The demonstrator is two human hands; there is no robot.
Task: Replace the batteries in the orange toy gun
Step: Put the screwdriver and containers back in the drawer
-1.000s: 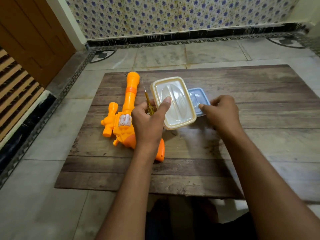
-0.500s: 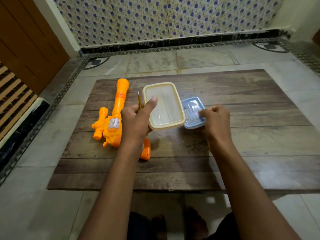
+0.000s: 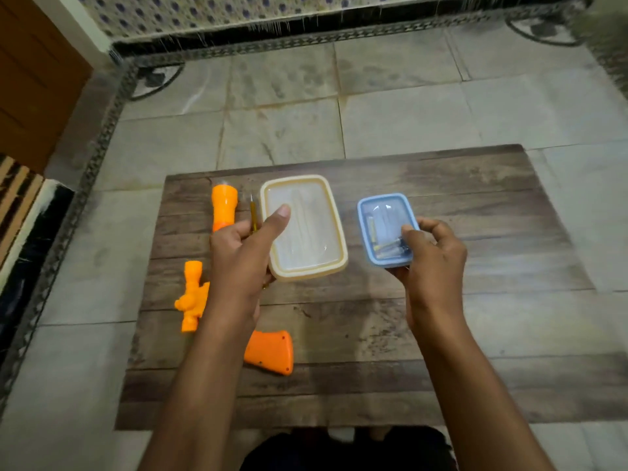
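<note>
Wooden board (image 3: 441, 334) on tiled floor (image 3: 390, 107); orange toy gun (image 3: 268, 351) lies on board.

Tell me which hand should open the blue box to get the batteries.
Probably the right hand: it already grips the blue box. The left hand holds the cream box, so it's occupied.

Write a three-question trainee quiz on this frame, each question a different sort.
1. True or false: the left hand holds the cream-rimmed box.
2. What does the right hand hold? A) blue-rimmed box B) orange toy gun C) screwdriver
3. Fill in: the toy gun lies on the wooden ____.

Key: 1 true; 2 A; 3 board.
</note>
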